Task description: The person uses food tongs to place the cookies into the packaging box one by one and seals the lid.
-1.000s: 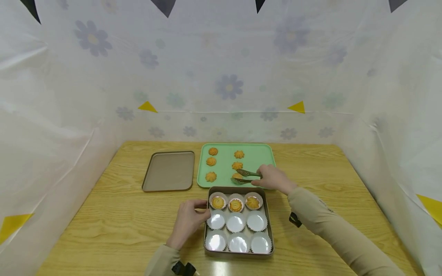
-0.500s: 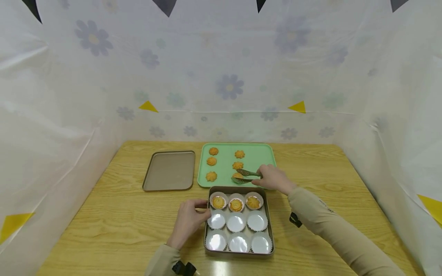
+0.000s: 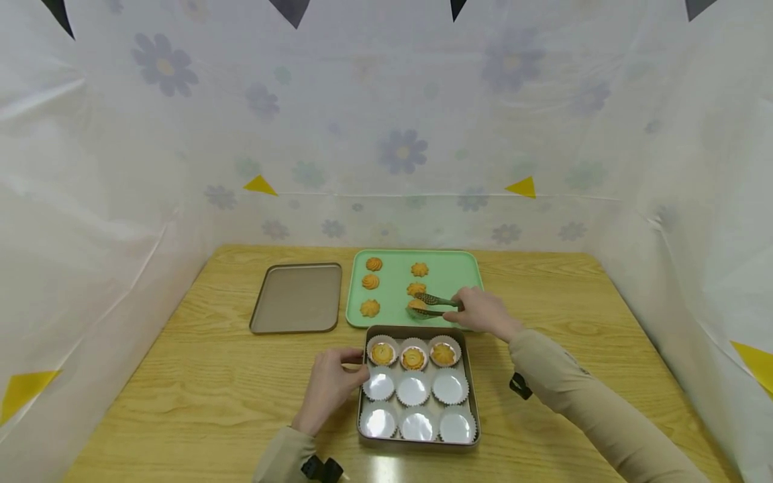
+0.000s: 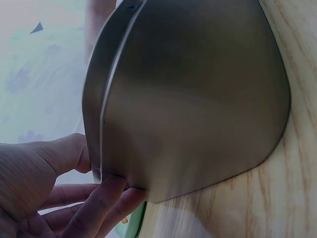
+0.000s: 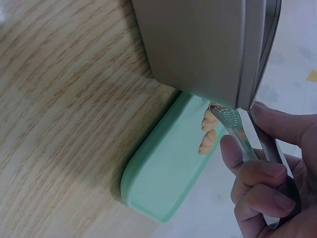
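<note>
My right hand (image 3: 486, 313) holds metal serving tongs (image 3: 437, 300) with perforated ends over the green tray (image 3: 459, 268). The tong ends lie on either side of a golden piped cookie (image 3: 417, 304), the front one of the right column. In the right wrist view, curled fingers and thumb grip the tongs' arms (image 5: 267, 144); the metal tin hides one tong end. My left hand (image 3: 329, 389) pinches the left rim of the deep square tin (image 3: 418, 445). Inside the tin, white paper cups (image 3: 413, 389) stand in three rows. Each cup of the back row contains a cookie (image 3: 443, 354).
On the green tray are several more cookies (image 3: 370, 308) in two columns. A flat brown tray (image 3: 296, 298) lies to its left on the wooden table (image 3: 199, 382). White flowered sheeting (image 3: 398, 194) encloses the back and sides.
My right hand with the tongs has shifted very slightly right and away from me, and the cookie between the tong ends has moved slightly with it. My left hand stays on the tin.
</note>
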Tool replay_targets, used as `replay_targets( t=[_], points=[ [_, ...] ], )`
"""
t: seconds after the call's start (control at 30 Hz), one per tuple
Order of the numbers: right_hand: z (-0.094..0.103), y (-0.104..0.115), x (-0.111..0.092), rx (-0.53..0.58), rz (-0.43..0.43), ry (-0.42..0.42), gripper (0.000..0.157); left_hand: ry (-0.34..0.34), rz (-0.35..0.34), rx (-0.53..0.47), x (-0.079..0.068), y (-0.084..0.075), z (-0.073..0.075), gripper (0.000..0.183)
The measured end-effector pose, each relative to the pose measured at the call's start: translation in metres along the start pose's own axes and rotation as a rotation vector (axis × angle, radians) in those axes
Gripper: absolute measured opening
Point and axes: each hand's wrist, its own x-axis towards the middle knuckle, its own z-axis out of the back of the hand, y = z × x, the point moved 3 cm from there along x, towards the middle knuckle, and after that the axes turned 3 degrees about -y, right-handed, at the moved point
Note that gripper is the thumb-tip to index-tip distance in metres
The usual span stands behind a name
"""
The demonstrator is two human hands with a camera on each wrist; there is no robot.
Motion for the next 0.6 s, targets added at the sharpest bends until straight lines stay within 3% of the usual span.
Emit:
replay_targets(
  t=[0.2, 0.43, 0.6],
  points=[
    [0.004, 0.0, -0.002, 0.035, 0.002, 0.001, 0.031, 0.006, 0.002, -0.005, 0.0, 0.0, 0.0, 0.033],
    [0.011, 0.0, -0.008, 0.059, 0.061, -0.034, 0.027, 0.013, 0.001, -0.01, 0.0, 0.0, 0.0, 0.033],
    [0.016, 0.001, -0.014, 0.098, 0.093, -0.048, 0.035, 0.013, 0.002, -0.008, 0.0, 0.001, 0.0, 0.033]
  ],
)
